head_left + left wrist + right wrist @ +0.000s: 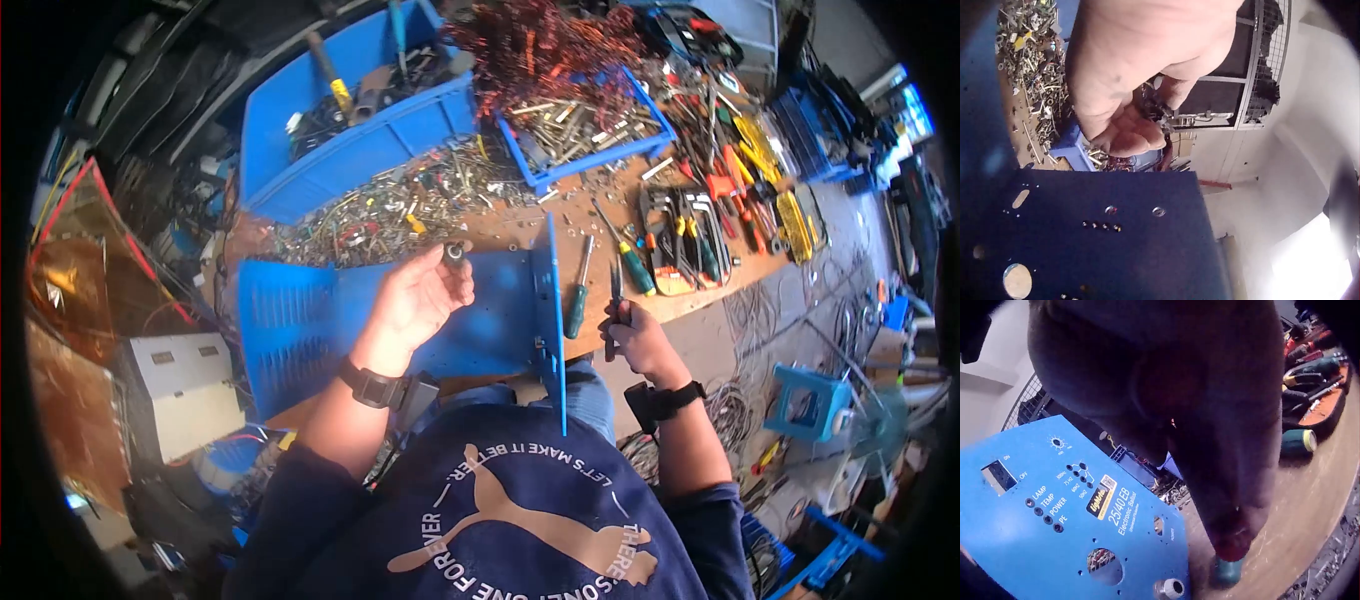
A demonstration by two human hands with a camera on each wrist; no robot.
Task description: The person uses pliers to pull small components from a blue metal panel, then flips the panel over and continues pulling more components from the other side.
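Note:
My left hand (415,300) pinches a small dark round fitting (455,252) with a pale ring at its end, held over a blue sheet-metal casing (430,345). Part of this fitting is hidden by the fingers in the left wrist view. The casing lies open on the bench, its upright front panel (1072,494) printed "Electronic Ballast" and pierced with holes. To the right of that panel, my right hand (645,340) grips slim dark pliers (617,283), nose pointing away from me. A green-handled screwdriver (577,310) lies just left of this hand.
Small scrap parts (400,205) cover the bench behind the casing. Further back stand a large blue bin (360,145) and a blue tray (600,152) of metal pieces, with reddish wire (540,50) heaped behind. Pliers and other tools (685,240) lie at right.

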